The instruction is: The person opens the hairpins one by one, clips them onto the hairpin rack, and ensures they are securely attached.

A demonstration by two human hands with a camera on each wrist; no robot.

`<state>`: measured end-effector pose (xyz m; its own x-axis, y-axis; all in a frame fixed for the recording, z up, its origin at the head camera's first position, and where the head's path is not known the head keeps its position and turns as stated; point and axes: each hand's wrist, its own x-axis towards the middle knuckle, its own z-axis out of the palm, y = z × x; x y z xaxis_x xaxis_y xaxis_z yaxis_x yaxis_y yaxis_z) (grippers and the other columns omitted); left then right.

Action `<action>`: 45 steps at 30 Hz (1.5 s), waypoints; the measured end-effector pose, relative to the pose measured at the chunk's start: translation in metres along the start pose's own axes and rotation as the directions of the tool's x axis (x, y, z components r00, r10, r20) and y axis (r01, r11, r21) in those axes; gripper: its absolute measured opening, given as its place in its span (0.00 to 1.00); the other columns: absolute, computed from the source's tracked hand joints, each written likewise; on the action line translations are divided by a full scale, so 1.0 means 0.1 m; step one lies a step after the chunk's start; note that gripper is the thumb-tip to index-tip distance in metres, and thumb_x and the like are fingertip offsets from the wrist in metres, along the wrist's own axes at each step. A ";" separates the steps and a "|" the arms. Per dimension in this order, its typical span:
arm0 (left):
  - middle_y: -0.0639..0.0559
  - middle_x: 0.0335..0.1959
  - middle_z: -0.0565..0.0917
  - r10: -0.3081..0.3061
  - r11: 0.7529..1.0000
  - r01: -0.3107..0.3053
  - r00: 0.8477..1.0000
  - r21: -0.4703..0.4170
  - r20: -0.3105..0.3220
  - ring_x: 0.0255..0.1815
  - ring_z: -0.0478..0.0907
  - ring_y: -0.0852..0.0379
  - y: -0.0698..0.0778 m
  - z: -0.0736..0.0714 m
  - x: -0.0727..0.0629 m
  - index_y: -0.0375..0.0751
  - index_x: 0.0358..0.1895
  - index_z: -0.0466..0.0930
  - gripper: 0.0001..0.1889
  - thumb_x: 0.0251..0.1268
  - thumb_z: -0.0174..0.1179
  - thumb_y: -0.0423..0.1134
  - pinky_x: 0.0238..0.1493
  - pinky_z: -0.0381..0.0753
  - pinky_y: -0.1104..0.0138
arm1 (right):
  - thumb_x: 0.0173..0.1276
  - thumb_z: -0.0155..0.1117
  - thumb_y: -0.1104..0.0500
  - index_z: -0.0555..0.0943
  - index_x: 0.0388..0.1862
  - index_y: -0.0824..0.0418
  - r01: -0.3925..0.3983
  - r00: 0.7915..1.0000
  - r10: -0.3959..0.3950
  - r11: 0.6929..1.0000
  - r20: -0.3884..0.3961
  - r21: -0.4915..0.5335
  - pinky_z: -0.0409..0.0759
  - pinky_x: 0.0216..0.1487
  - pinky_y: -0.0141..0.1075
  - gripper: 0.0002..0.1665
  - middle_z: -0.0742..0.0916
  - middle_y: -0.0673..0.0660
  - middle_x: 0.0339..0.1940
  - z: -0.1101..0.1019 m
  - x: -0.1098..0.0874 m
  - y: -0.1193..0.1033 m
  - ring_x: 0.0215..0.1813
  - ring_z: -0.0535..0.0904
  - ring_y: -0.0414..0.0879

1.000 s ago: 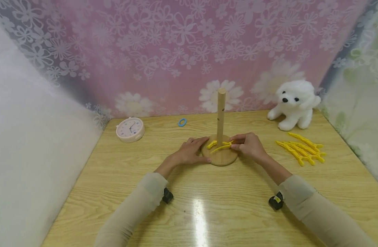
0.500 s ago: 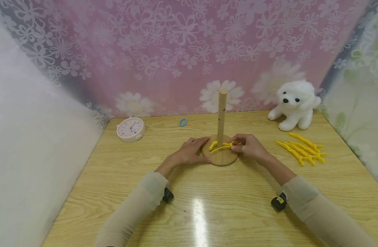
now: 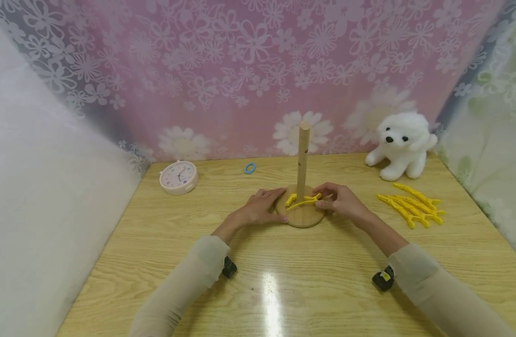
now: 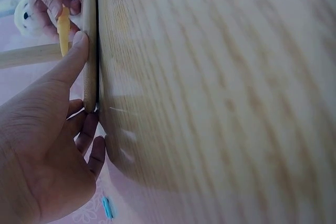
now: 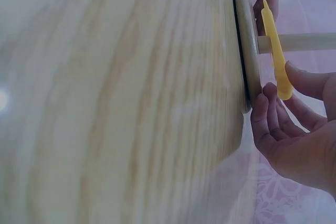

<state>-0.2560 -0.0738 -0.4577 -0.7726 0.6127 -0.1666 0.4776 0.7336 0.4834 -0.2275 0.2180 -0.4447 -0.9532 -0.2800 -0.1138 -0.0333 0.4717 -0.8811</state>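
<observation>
Right hand [image 3: 341, 201] pinches the yellow clip [image 5: 275, 45] at its forked end — likely light, springy plastic, best held there; left hand [image 3: 259, 208], thumb spread apart, touches the wooden base [image 3: 301, 219].

Wood-grain tbl [image 3: 190, 290] – clock [image 3: 179, 178], blue ring [image 3: 246, 170], wooden stand [image 3: 301, 220], yel. pcs [image 3: 409, 208], wht plush dog [image 3: 403, 145]

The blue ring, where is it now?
In the head view, the blue ring lies near the far edge of the table, right of the clock, left of the wooden stand.
</observation>
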 end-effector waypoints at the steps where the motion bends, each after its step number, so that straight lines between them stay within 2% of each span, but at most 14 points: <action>1: 0.56 0.84 0.57 0.000 1.000 0.000 1.000 0.002 0.001 0.76 0.58 0.51 -0.01 0.00 0.00 0.59 0.86 0.45 0.52 0.67 0.62 0.70 0.70 0.59 0.50 | 0.75 0.68 0.61 0.76 0.69 0.68 -0.001 1.000 0.001 1.000 0.005 0.004 0.81 0.37 0.39 0.27 0.83 0.69 0.60 0.00 -0.01 0.00 0.45 0.82 0.52; 9: 0.56 0.84 0.57 0.003 1.000 -0.003 1.000 0.013 0.002 0.75 0.58 0.51 -0.04 0.01 0.00 0.60 0.87 0.45 0.52 0.67 0.62 0.70 0.69 0.60 0.50 | 0.75 0.69 0.58 0.68 0.76 0.67 0.013 0.999 -0.015 0.997 0.040 0.071 0.84 0.43 0.45 0.35 0.80 0.72 0.65 -0.07 -0.12 0.05 0.50 0.85 0.57; 12: 0.56 0.84 0.57 0.004 1.000 -0.004 1.000 0.010 -0.003 0.75 0.58 0.52 -0.05 0.01 0.00 0.60 0.86 0.45 0.52 0.67 0.62 0.70 0.69 0.60 0.51 | 0.76 0.68 0.56 0.65 0.78 0.66 0.017 0.999 -0.021 0.995 0.047 0.095 0.85 0.48 0.46 0.38 0.79 0.72 0.67 -0.14 -0.17 0.08 0.54 0.84 0.59; 18: 0.56 0.84 0.57 0.001 1.000 -0.001 1.000 0.000 -0.005 0.78 0.56 0.51 -0.05 0.00 -0.01 0.61 0.86 0.44 0.52 0.67 0.62 0.70 0.73 0.57 0.48 | 0.77 0.67 0.55 0.60 0.81 0.66 0.001 0.999 -0.007 0.992 0.049 0.127 0.85 0.50 0.45 0.41 0.74 0.73 0.71 -0.30 -0.32 0.16 0.59 0.83 0.63; 22: 0.57 0.84 0.56 -0.001 1.000 0.001 1.000 0.001 -0.004 0.78 0.56 0.51 -0.06 0.01 -0.01 0.61 0.86 0.44 0.52 0.66 0.62 0.70 0.74 0.56 0.48 | 0.78 0.66 0.53 0.59 0.82 0.66 -0.016 1.000 0.012 0.991 0.028 0.134 0.86 0.50 0.44 0.43 0.72 0.74 0.73 -0.43 -0.43 0.24 0.59 0.84 0.57; 27: 0.57 0.85 0.55 0.014 1.000 -0.014 1.000 0.019 -0.003 0.78 0.56 0.51 -0.06 0.04 0.02 0.59 0.87 0.44 0.52 0.67 0.61 0.70 0.72 0.59 0.50 | 0.78 0.65 0.53 0.57 0.82 0.68 -0.027 0.999 0.029 0.994 -0.020 0.109 0.86 0.48 0.42 0.44 0.71 0.74 0.73 -0.62 -0.61 0.35 0.53 0.86 0.44; 29: 0.58 0.85 0.55 0.016 1.000 -0.016 1.000 0.024 0.001 0.78 0.56 0.51 -0.05 0.04 0.02 0.59 0.87 0.44 0.52 0.67 0.61 0.71 0.72 0.59 0.50 | 0.79 0.65 0.54 0.57 0.81 0.70 -0.026 0.998 0.031 0.995 -0.048 0.094 0.86 0.46 0.41 0.43 0.72 0.74 0.72 -0.70 -0.69 0.39 0.50 0.86 0.41; 31: 0.58 0.85 0.54 0.013 1.000 -0.014 1.000 0.024 0.006 0.78 0.56 0.51 -0.04 0.04 0.01 0.59 0.87 0.44 0.52 0.67 0.61 0.70 0.72 0.59 0.50 | 0.79 0.64 0.55 0.58 0.80 0.71 -0.021 0.997 0.027 0.997 -0.078 0.076 0.86 0.45 0.40 0.42 0.76 0.69 0.68 -0.77 -0.76 0.45 0.49 0.86 0.40; 34: 0.57 0.85 0.55 0.012 1.000 -0.013 1.000 0.017 0.010 0.78 0.56 0.51 -0.02 0.03 0.01 0.59 0.87 0.45 0.52 0.67 0.62 0.70 0.71 0.60 0.49 | 0.79 0.65 0.56 0.61 0.78 0.72 -0.029 0.992 0.035 0.998 -0.120 0.049 0.86 0.42 0.39 0.39 0.82 0.51 0.61 -0.87 -0.88 0.55 0.47 0.86 0.38; 36: 0.57 0.85 0.55 0.012 1.000 -0.013 1.000 0.015 0.009 0.77 0.57 0.51 -0.01 0.02 0.00 0.58 0.87 0.45 0.52 0.67 0.62 0.69 0.71 0.60 0.49 | 0.78 0.66 0.56 0.64 0.77 0.67 -0.040 0.989 0.045 0.999 -0.141 0.036 0.86 0.41 0.38 0.36 0.83 0.39 0.55 -0.93 -0.96 0.62 0.45 0.86 0.37; 38: 0.56 0.85 0.56 0.014 1.000 -0.014 1.000 0.019 0.005 0.77 0.57 0.51 -0.01 0.02 0.00 0.58 0.87 0.45 0.52 0.67 0.62 0.69 0.70 0.60 0.50 | 0.77 0.66 0.57 0.69 0.74 0.60 -0.052 0.986 0.056 0.998 -0.158 0.032 0.86 0.40 0.37 0.31 0.83 0.32 0.51 -0.98 -1.02 0.68 0.44 0.86 0.37; 42: 0.57 0.85 0.56 0.015 0.999 -0.014 1.000 0.031 -0.004 0.77 0.57 0.51 -0.02 0.01 0.00 0.58 0.87 0.45 0.52 0.68 0.62 0.69 0.70 0.61 0.51 | 0.77 0.66 0.59 0.73 0.68 0.44 -0.047 0.979 0.051 0.999 -0.198 0.027 0.85 0.37 0.36 0.25 0.83 0.30 0.50 -1.10 -1.16 0.77 0.40 0.87 0.40; 43: 0.57 0.85 0.56 0.016 0.999 -0.016 1.000 0.030 -0.006 0.77 0.57 0.51 -0.03 0.01 0.00 0.58 0.87 0.45 0.52 0.68 0.62 0.69 0.70 0.61 0.51 | 0.77 0.66 0.59 0.73 0.68 0.43 -0.048 0.976 0.050 0.999 -0.210 0.016 0.84 0.35 0.37 0.25 0.83 0.29 0.50 -1.12 -1.19 0.79 0.38 0.87 0.41; 45: 0.56 0.85 0.56 0.020 0.999 -0.020 1.000 0.029 -0.007 0.77 0.57 0.51 -0.03 0.01 0.01 0.58 0.87 0.45 0.52 0.68 0.62 0.69 0.70 0.61 0.51 | 0.77 0.67 0.58 0.73 0.70 0.48 -0.057 0.970 0.050 0.998 -0.238 -0.022 0.84 0.33 0.38 0.26 0.82 0.27 0.50 -1.16 -1.25 0.82 0.36 0.86 0.43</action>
<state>-0.2578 -0.0754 -0.4601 -0.7660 0.6249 -0.1507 0.5045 0.7297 0.4616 -0.1462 0.3888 -0.4490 -0.9978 -0.0490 -0.0456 0.0147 0.5052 -0.8629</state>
